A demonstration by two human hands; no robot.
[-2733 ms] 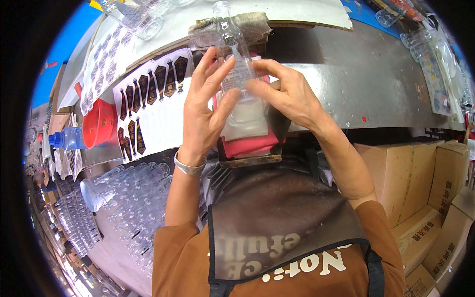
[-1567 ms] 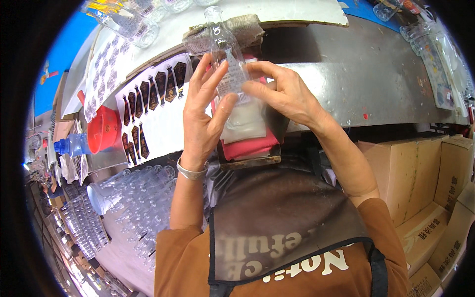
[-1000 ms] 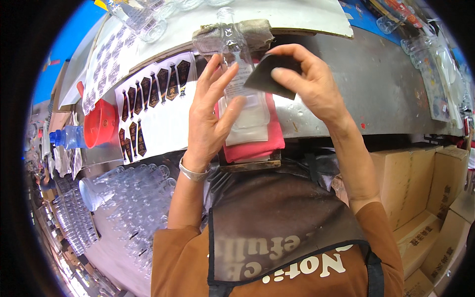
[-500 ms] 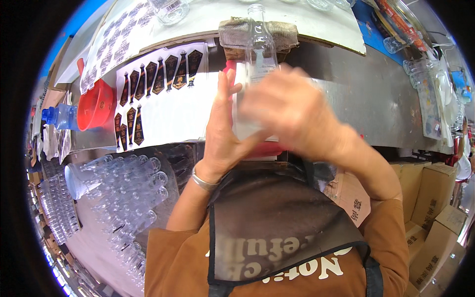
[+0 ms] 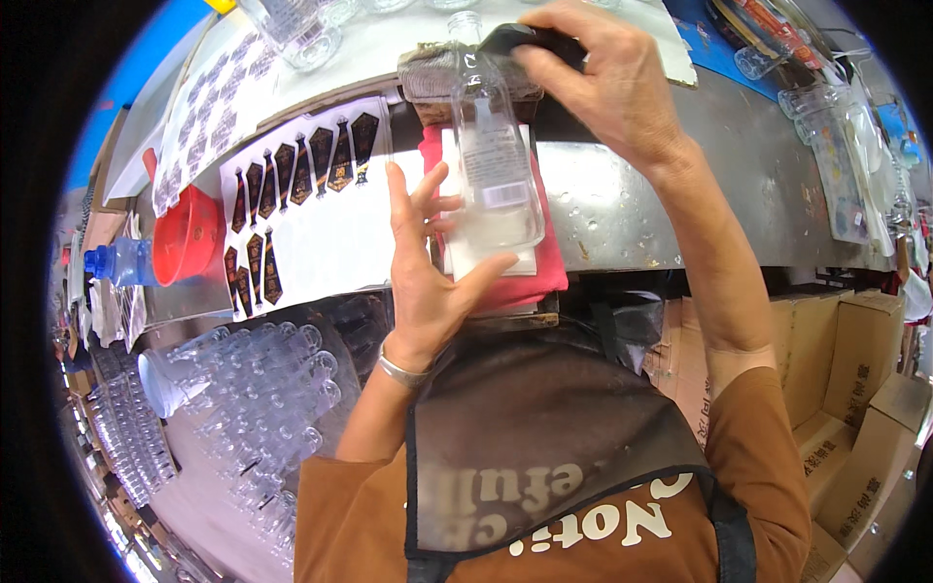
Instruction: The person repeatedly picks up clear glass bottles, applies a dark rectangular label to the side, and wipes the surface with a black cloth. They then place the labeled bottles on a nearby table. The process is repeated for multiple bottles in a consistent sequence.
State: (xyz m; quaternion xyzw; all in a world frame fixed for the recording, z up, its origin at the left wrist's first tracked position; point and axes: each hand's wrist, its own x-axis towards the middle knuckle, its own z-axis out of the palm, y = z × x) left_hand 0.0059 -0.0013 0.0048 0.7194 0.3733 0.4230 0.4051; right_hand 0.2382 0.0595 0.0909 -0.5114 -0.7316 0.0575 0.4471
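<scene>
A clear glass bottle (image 5: pixel 496 160) lies with its neck pointing away from me, printed with a small text panel and a pale barcode patch. Its neck rests on a folded grey cloth (image 5: pixel 428 78), its body over white sheets and a red cloth (image 5: pixel 550 255). My left hand (image 5: pixel 428 257) is open, fingers spread along the bottle's left side and thumb by its base; whether it touches the glass is unclear. My right hand (image 5: pixel 607 83) is raised by the neck, closed on a smooth black hand-sized object (image 5: pixel 530 41) whose kind I cannot make out.
Left of the bottle lies a sheet of black tie-shaped labels (image 5: pixel 301 175). Beyond are a red plastic container (image 5: pixel 185 243), a blue-capped bottle (image 5: pixel 121 260) and a patterned sheet (image 5: pixel 219 102). Many clear bottles (image 5: pixel 262 379) stand lower left. Cardboard boxes (image 5: pixel 860 345) sit lower right.
My right hand has moved up and away from over the bottle's body to beside its neck, uncovering the printed panel and the black object. My left hand stays beside the bottle.
</scene>
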